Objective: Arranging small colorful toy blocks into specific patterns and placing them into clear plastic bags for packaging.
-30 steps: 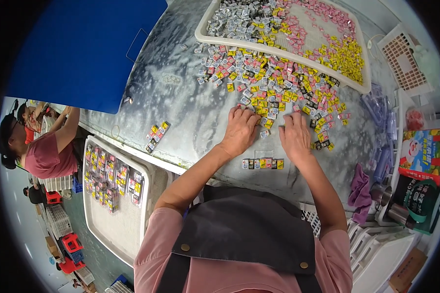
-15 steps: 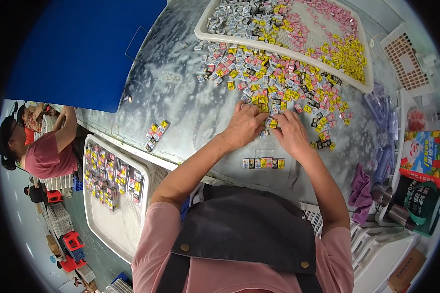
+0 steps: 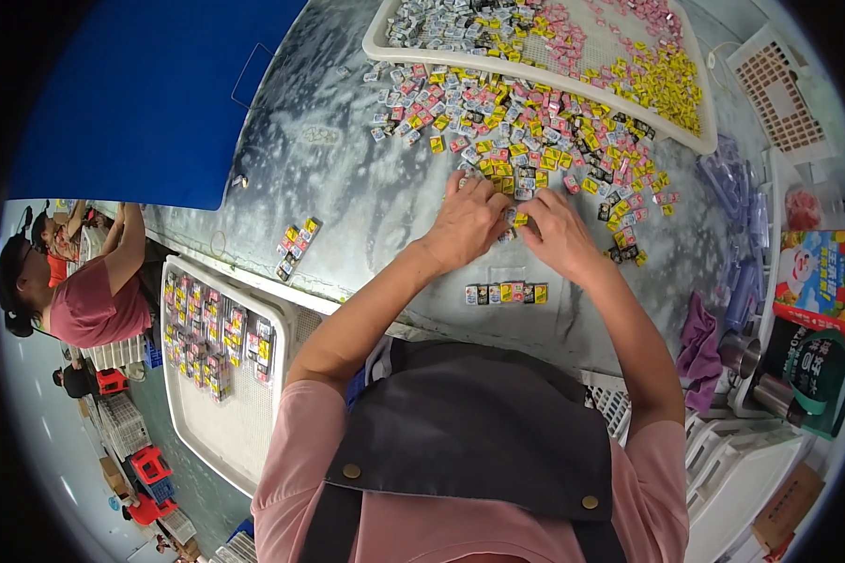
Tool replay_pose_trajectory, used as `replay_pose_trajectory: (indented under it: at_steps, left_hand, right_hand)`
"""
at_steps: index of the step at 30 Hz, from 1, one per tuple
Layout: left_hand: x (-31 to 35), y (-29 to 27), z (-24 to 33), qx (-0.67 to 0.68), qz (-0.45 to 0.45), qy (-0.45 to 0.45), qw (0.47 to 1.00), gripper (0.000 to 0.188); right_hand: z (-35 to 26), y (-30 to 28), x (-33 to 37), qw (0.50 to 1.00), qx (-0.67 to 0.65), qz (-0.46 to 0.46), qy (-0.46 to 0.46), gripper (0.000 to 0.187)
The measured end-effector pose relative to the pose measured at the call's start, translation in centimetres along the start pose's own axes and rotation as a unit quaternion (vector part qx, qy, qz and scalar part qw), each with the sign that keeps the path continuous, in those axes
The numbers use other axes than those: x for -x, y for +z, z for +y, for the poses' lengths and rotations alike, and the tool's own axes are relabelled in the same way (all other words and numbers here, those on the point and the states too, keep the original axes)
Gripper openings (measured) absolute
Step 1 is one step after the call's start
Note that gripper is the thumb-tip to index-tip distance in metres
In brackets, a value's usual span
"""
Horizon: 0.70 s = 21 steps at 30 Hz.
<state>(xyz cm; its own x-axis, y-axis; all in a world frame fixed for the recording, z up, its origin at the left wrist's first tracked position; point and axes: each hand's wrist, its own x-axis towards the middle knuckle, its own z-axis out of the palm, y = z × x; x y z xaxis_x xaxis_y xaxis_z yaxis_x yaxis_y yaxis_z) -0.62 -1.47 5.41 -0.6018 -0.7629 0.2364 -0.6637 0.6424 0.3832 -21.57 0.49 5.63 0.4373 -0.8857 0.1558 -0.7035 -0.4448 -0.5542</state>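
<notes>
I find the left hand (image 3: 467, 223) and right hand (image 3: 560, 231) nearly together at a yellow-faced block (image 3: 521, 220); I cannot tell whether either grips it. Crowding could, I judge, scatter adjoining blocks (image 3: 503, 173).

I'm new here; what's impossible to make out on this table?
Head view: undersides of the left hand and right hand, and whatever lies beneath, hidden by the hands' own backs.
Head view: the exact count of the heaped small pieces; they overlap and are too small.
Head view: the far end of the white tray, cut off by the upper edge.
</notes>
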Motion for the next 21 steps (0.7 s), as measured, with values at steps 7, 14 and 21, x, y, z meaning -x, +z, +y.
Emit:
replay_pose_trajectory:
  at_steps: [7,14,21]
  left_hand:
    - [3.9,-1.4,2.9,0.034,-0.045,-0.021,0.998,0.025]
    - [4.1,-0.2,2.6,0.017,-0.038,-0.032,0.999,0.028]
    - [5.4,1.0,3.5,0.035,-0.002,-0.012,0.999,0.024]
  right_hand:
    - [-2.7,-1.2,2.8,0.996,-0.052,-0.068,-0.012,0.027]
    - [-2.2,-0.4,2.7,0.994,-0.073,-0.078,0.007,0.031]
    - [-2.2,0.7,4.1,0.998,-0.017,-0.058,-0.025,0.031]
